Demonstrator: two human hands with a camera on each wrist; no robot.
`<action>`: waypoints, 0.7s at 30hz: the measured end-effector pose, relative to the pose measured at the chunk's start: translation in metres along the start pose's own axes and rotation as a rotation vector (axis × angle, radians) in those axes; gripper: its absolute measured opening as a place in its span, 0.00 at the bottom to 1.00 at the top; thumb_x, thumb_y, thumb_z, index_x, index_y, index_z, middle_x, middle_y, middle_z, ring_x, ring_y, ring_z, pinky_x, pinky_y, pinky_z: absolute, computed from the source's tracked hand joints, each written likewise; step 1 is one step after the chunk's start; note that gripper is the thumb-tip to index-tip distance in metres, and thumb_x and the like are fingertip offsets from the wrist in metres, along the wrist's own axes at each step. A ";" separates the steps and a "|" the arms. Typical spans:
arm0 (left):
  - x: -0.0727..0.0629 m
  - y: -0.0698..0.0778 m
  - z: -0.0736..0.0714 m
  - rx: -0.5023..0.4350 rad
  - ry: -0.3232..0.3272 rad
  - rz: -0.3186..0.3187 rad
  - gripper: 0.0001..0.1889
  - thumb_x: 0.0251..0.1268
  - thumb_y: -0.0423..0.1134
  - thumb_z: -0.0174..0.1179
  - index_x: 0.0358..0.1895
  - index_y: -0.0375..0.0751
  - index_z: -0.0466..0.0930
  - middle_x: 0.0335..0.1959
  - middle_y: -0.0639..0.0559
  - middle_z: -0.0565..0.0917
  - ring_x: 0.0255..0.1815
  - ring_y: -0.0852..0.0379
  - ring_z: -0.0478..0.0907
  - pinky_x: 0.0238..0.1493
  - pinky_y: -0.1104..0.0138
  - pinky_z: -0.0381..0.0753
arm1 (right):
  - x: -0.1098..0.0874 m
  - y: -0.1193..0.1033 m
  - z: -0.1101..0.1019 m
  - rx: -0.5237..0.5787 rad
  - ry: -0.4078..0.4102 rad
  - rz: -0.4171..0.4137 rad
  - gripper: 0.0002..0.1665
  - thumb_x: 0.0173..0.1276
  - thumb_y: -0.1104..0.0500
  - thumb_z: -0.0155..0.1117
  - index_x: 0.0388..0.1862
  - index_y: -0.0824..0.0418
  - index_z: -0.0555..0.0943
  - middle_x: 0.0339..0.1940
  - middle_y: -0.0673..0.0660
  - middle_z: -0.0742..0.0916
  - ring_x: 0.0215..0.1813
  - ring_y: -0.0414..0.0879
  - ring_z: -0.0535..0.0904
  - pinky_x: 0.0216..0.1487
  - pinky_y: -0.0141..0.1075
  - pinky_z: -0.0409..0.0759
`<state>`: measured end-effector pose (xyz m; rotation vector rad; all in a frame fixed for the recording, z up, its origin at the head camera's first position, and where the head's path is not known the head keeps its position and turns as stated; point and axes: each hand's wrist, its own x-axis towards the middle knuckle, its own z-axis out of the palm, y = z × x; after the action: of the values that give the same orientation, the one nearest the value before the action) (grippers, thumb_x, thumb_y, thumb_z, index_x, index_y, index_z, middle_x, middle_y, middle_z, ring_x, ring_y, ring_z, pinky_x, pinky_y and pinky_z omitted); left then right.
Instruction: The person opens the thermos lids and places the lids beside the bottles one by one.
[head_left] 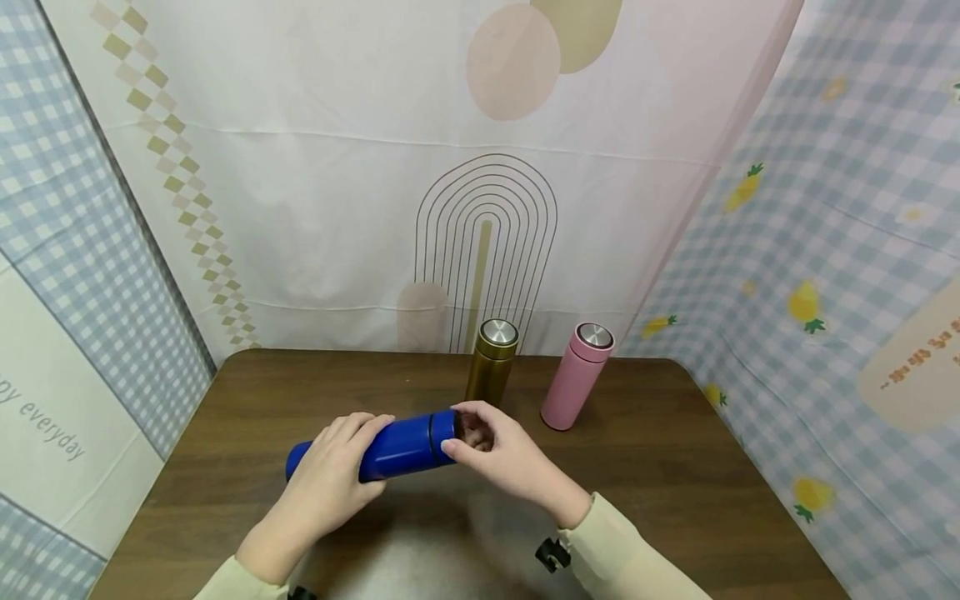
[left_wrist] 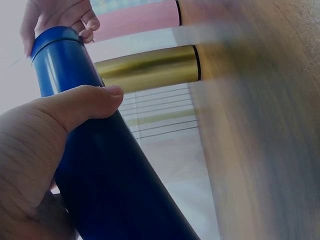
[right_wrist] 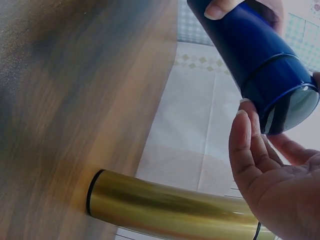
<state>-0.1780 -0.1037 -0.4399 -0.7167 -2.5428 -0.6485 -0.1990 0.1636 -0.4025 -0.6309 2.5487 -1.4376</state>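
A blue flask (head_left: 405,446) is held on its side a little above the brown table (head_left: 675,467). My left hand (head_left: 330,475) grips its body, the thumb lying across the barrel (left_wrist: 100,165). My right hand (head_left: 495,454) cups the lid end, with fingertips curled on the lid's rim (right_wrist: 280,95). The right wrist view shows the lid's shiny flat top facing that palm (right_wrist: 270,170). Seen from the left wrist, the right hand's fingers (left_wrist: 60,17) wrap over the lid.
A gold flask (head_left: 491,362) and a pink flask (head_left: 576,377) stand upright at the table's back edge, just behind the hands. Patterned cloth walls close in the table on the left, back and right.
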 end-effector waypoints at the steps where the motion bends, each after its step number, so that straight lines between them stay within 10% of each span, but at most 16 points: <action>1: 0.000 -0.001 0.000 -0.001 -0.002 -0.001 0.42 0.35 0.41 0.78 0.63 0.46 0.72 0.51 0.49 0.76 0.53 0.47 0.73 0.56 0.49 0.71 | 0.000 0.000 0.000 -0.001 -0.009 -0.019 0.31 0.64 0.43 0.67 0.63 0.51 0.73 0.48 0.50 0.81 0.43 0.45 0.79 0.43 0.37 0.80; 9: -0.002 -0.003 -0.003 0.004 -0.037 -0.014 0.43 0.36 0.41 0.78 0.64 0.46 0.72 0.51 0.48 0.77 0.53 0.45 0.74 0.58 0.47 0.68 | 0.000 0.003 0.002 -0.041 -0.054 -0.141 0.37 0.63 0.46 0.69 0.69 0.44 0.67 0.56 0.49 0.75 0.49 0.47 0.78 0.48 0.41 0.81; 21: -0.003 -0.002 -0.001 0.025 -0.026 -0.006 0.43 0.38 0.39 0.77 0.66 0.46 0.70 0.53 0.45 0.76 0.55 0.43 0.73 0.60 0.47 0.66 | 0.001 -0.001 0.006 -0.132 0.030 0.050 0.31 0.68 0.33 0.54 0.65 0.44 0.70 0.49 0.48 0.81 0.45 0.41 0.78 0.48 0.39 0.77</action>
<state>-0.1767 -0.1068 -0.4411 -0.7130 -2.5732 -0.6121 -0.1976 0.1576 -0.4045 -0.5631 2.6794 -1.2816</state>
